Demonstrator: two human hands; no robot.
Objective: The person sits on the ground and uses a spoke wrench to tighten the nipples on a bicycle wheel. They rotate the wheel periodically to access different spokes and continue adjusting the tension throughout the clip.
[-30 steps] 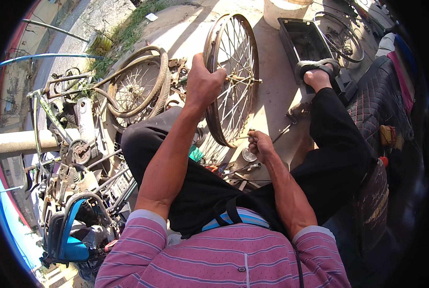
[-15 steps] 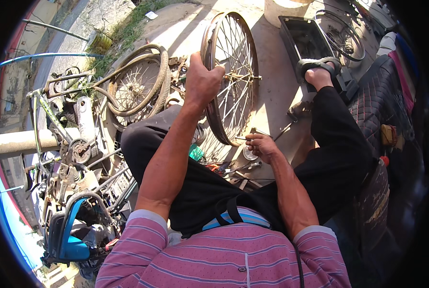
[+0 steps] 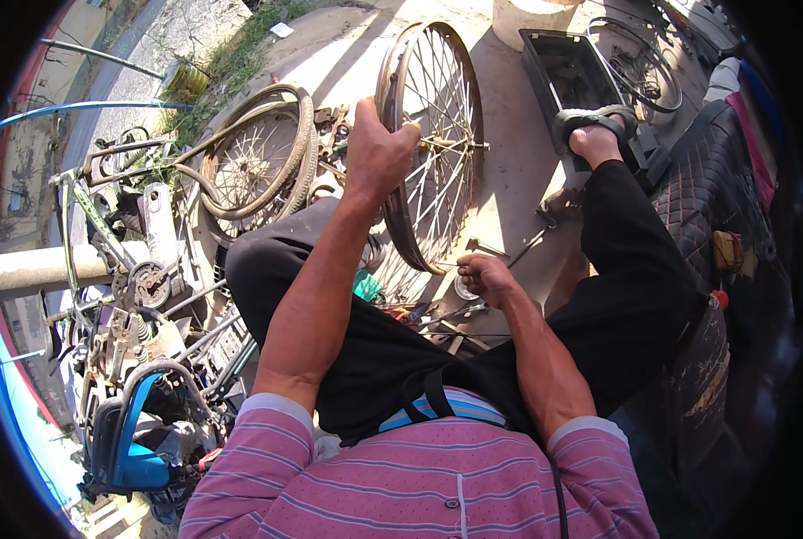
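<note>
A spoked bicycle wheel (image 3: 479,99) with a worn brown rim stands upright between my legs. My left hand (image 3: 379,153) is closed round its left side, thumb toward the spokes. Low at the wheel's near edge, my right hand (image 3: 489,278) pinches a thin metal tool (image 3: 449,265) whose tip meets the rim. My fingers cover most of the tool, so its exact kind is hidden. Just beyond that hand, a small hammer-like tool (image 3: 487,247) lies on the ground, and a small round pale object (image 3: 466,287) sits partly behind the fingers.
Another wheel with a loose tyre (image 3: 307,153) lies at the left, beside a bicycle frame (image 3: 100,220) and heaped parts. My right foot rests by a black crate (image 3: 532,67). A quilted black cover (image 3: 702,171) is at the right; loose tools lie between my legs.
My right hand has shifted very slightly, its fingers turning about the thin tool. The hammer-like tool beyond it shows more clearly. My left hand and the wheel stay put.
</note>
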